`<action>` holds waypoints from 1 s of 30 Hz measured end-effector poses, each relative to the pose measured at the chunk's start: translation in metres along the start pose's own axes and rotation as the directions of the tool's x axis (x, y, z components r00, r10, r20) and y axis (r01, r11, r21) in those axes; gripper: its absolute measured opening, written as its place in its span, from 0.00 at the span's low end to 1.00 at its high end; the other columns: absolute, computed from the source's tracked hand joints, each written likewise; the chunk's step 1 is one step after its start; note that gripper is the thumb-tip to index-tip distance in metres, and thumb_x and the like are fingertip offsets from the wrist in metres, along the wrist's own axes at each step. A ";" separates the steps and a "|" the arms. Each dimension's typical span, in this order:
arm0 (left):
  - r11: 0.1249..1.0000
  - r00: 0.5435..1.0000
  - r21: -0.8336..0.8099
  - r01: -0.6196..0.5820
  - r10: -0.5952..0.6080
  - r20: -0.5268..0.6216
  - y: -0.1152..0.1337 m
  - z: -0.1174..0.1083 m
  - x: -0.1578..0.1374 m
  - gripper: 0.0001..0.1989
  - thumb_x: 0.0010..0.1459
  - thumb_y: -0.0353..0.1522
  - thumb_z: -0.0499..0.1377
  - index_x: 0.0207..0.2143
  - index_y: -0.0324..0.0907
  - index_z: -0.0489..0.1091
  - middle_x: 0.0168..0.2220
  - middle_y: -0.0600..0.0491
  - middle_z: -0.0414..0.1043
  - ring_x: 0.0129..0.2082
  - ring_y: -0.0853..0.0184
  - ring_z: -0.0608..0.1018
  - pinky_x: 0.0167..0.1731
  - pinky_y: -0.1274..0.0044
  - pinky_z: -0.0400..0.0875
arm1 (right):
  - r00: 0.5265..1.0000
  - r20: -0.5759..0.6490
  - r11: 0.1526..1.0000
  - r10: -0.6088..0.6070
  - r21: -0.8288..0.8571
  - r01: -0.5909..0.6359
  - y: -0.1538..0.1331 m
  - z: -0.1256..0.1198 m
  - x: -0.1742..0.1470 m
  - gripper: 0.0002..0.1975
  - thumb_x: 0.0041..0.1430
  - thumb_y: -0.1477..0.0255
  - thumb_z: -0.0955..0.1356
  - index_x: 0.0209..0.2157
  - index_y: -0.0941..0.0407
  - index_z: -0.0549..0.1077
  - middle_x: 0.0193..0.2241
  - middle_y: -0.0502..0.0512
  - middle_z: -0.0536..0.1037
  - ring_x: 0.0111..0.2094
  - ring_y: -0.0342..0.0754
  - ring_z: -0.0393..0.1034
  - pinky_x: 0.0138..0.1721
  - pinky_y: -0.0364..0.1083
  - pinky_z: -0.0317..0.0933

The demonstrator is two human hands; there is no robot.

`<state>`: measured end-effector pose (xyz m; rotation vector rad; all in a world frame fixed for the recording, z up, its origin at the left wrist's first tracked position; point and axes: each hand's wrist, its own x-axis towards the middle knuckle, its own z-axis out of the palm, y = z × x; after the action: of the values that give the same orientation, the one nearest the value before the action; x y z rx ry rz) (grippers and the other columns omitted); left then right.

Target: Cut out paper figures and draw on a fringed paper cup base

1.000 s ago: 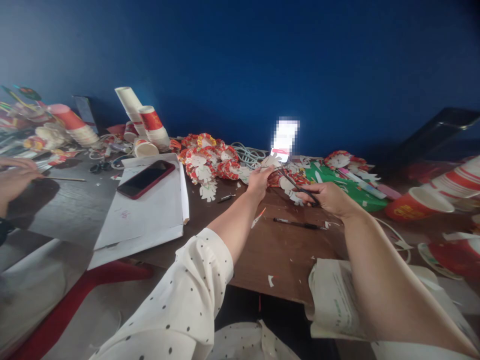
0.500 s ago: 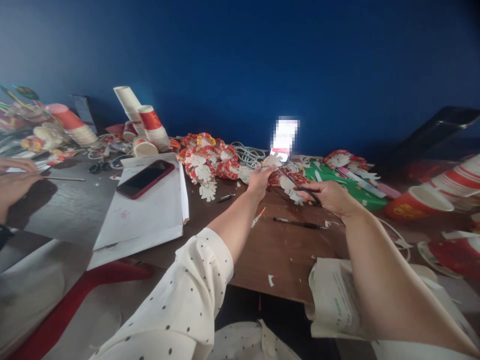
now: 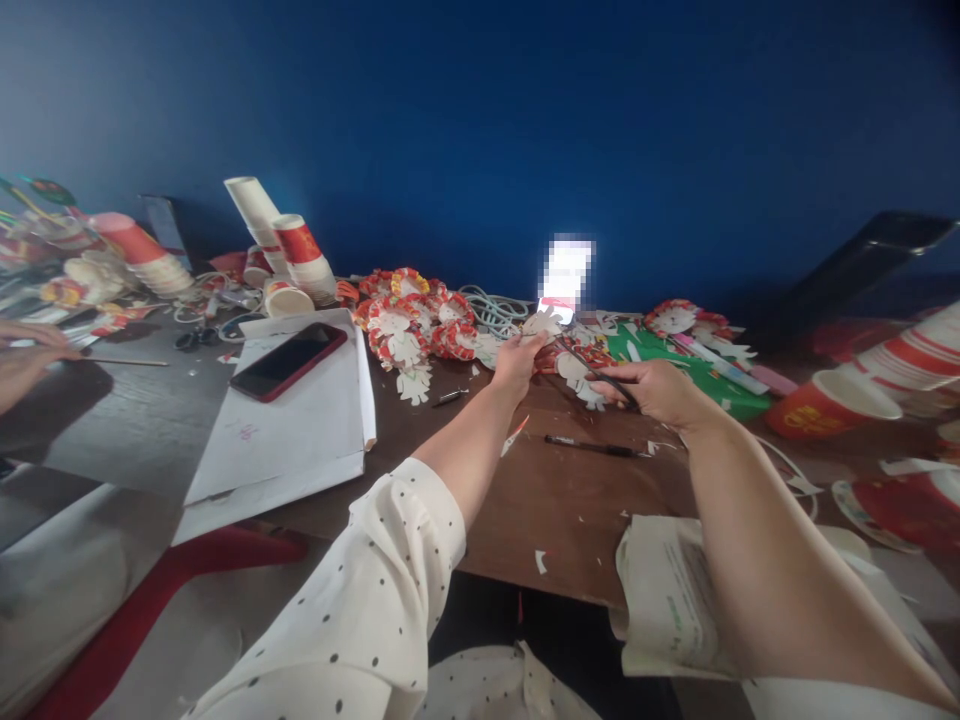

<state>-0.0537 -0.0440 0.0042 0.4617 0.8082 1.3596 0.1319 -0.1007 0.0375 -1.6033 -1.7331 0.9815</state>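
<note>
My left hand [image 3: 519, 362] is closed on a pale paper cutout [image 3: 544, 322] with a scalloped edge, held above the far side of the brown table [image 3: 540, 520]. Dark-handled scissors [image 3: 600, 374] are gripped in my right hand [image 3: 651, 388], their blades pointing left toward the cutout. Just below the blades is another white cutout [image 3: 581, 382], among red-and-white paper pieces. Left of my left hand lies a heap of red-and-white paper flowers [image 3: 405, 315]. A black pen [image 3: 592, 445] rests on the table nearer to me.
A phone [image 3: 289, 362] lies on a white sheet [image 3: 281, 440] at left. Paper cups [image 3: 300, 250] stand behind it, and a big red cup [image 3: 832, 410] is at right. Green paper [image 3: 682, 370] lies beyond my right hand. Another person's hands [image 3: 30, 360] hold a thin stick at far left.
The view has shifted very slightly. Both my hands stay almost in place, with the cutout and scissors still held. At far left, the other person's hands and stick have moved a little.
</note>
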 end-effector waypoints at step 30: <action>0.997 0.999 0.075 -0.002 -0.001 0.035 -0.008 -0.002 0.006 0.12 0.50 0.23 0.66 0.38 0.39 0.75 0.31 0.52 0.79 0.31 0.70 0.80 0.47 0.71 0.74 | 0.999 0.041 0.999 -0.014 0.043 0.013 0.009 0.003 0.003 0.31 0.39 0.49 0.77 0.41 0.57 0.83 0.27 0.55 0.79 0.25 0.44 0.65 0.27 0.45 0.62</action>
<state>-0.0497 -0.0403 -0.0039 0.5435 0.8326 1.3213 0.1341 -0.0977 0.0281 -1.5532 -1.7366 1.0442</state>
